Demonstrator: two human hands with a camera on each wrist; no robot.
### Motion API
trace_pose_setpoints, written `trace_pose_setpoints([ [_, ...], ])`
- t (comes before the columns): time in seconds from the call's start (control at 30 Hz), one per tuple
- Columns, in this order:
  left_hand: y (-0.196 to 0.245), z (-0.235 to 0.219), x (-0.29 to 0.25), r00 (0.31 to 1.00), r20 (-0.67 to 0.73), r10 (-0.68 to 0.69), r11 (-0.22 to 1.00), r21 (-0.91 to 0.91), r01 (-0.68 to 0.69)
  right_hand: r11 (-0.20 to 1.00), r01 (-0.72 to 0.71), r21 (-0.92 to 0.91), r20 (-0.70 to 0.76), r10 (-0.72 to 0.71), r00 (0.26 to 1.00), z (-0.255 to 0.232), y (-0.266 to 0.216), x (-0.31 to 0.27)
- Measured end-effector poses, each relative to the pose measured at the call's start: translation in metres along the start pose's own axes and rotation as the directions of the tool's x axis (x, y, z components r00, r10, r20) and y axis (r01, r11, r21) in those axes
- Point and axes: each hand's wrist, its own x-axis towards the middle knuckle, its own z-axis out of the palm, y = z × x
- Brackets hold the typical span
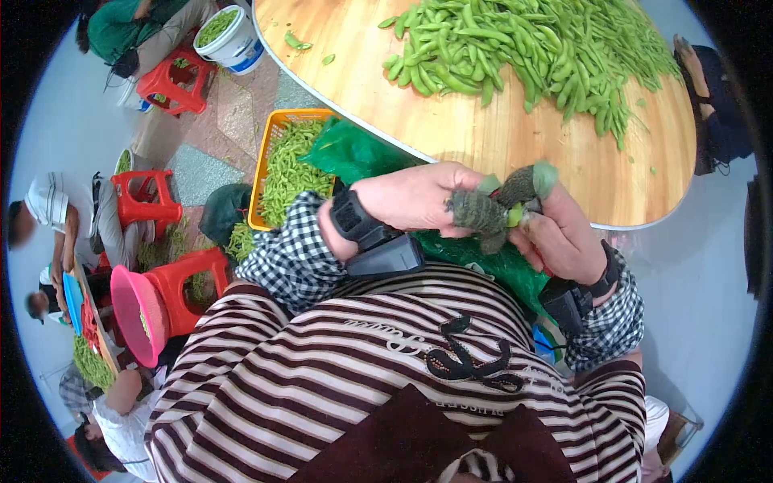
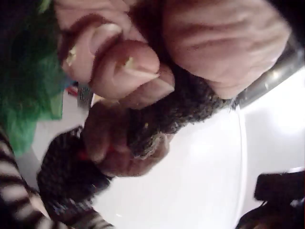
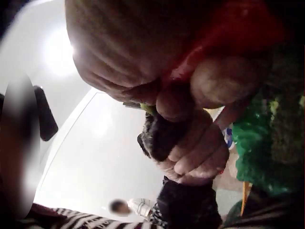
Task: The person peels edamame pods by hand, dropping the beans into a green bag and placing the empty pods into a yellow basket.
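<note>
Both hands meet above the lap at the table's near edge. My left hand (image 1: 419, 197) has curled fingers and a dark knitted covering (image 1: 477, 213) around its thumb and fingertip area. Opposite it, my right hand (image 1: 560, 233) pinches a small green pod (image 1: 514, 216), with another dark knitted covering (image 1: 519, 185) on its side. The left hand's covered tips close on the pod's other end. The left wrist view shows bare left fingers (image 2: 126, 69) curled, with green bits on them. In the right wrist view, a sliver of the pod (image 3: 148, 109) shows beside the right fingers; the rest is hidden.
Green pods (image 1: 515, 48) are heaped on the round wooden table (image 1: 354, 80). At left stand a yellow basket of pods (image 1: 290, 169), a green plastic bag (image 1: 354, 151), red stools (image 1: 173, 80), a pink basin (image 1: 133, 314) and a white bucket (image 1: 233, 52). Other people sit around.
</note>
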Motion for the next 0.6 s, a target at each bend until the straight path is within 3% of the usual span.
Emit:
trace_pose_setpoints([
  [0.07,0.009,0.000,-0.001,0.999,-0.010,-0.046,0.999,0.005,0.046,0.998,-0.034,0.045,0.041,0.033,0.999,-0.003,0.000,-0.002],
  [0.13,0.015,0.002,-0.002,0.999,0.030,0.037,0.987,0.156,-0.042,0.993,-0.071,0.093,0.093,0.062,0.994,-0.001,0.003,0.000],
  [0.17,0.020,0.002,-0.003,0.999,0.031,0.034,0.987,0.154,-0.038,0.990,-0.075,0.118,0.085,0.065,0.994,0.000,0.003,0.001],
  [0.23,0.028,0.003,-0.007,1.000,-0.017,0.013,0.924,0.381,-0.005,0.986,-0.080,0.145,0.075,0.070,0.995,0.001,0.006,0.002],
  [0.27,0.029,0.003,-0.008,1.000,-0.017,0.012,0.925,0.380,-0.004,0.977,-0.059,0.204,0.086,0.043,0.995,0.001,0.009,0.003],
  [0.33,0.030,0.004,-0.010,0.993,-0.018,0.114,0.865,0.493,-0.091,0.964,-0.042,0.263,0.098,0.016,0.995,0.002,0.011,0.005],
  [0.47,0.022,0.007,-0.013,0.990,-0.037,0.139,0.859,0.502,-0.102,0.945,-0.088,0.315,0.092,0.062,0.994,0.005,0.008,0.010],
  [0.53,0.023,0.013,-0.017,0.983,-0.144,0.115,0.804,0.595,-0.006,0.943,-0.125,0.309,0.073,0.108,0.992,0.007,0.005,0.011],
  [0.6,0.023,0.015,-0.019,0.983,-0.117,0.140,0.802,0.596,-0.044,0.949,-0.142,0.283,0.063,0.129,0.990,0.010,0.003,0.012],
])
